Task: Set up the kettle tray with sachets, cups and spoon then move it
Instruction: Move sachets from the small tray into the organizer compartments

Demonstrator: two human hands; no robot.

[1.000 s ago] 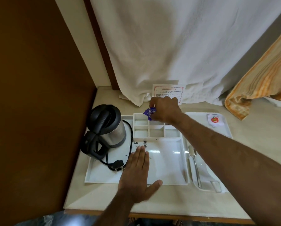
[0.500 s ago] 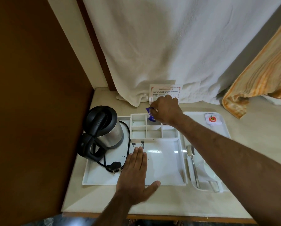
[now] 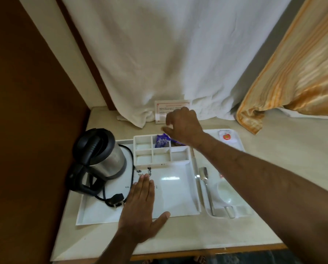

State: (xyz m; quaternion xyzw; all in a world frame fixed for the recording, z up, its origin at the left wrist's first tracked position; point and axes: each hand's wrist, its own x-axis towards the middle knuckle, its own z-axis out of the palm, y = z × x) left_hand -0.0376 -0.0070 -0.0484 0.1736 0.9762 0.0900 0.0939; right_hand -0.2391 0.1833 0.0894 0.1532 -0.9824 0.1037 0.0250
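A white kettle tray (image 3: 176, 195) lies on the counter with a steel and black kettle (image 3: 100, 159) at its left end. Its divided sachet holder (image 3: 161, 156) sits at the back. A purple sachet (image 3: 162, 141) lies in the back middle compartment. My right hand (image 3: 184, 126) hovers just above and behind it, fingers loosely apart, holding nothing. My left hand (image 3: 140, 208) rests flat and open on the tray's front edge. A metal spoon (image 3: 207, 187) lies on a second white tray (image 3: 233, 149) to the right, beside a white cup (image 3: 225, 191) partly hidden by my right forearm.
A red-and-white sachet (image 3: 226, 137) lies at the back of the right tray. A printed card (image 3: 171, 109) stands against the white curtain (image 3: 168, 54). A brown wooden panel (image 3: 26, 130) closes the left side. The kettle's plug (image 3: 117, 200) and cord lie on the tray. An orange striped cloth (image 3: 296, 73) hangs at right.
My right hand has let go of the purple sachet, which now lies in the back middle compartment, and has lifted slightly. My left hand has not moved.
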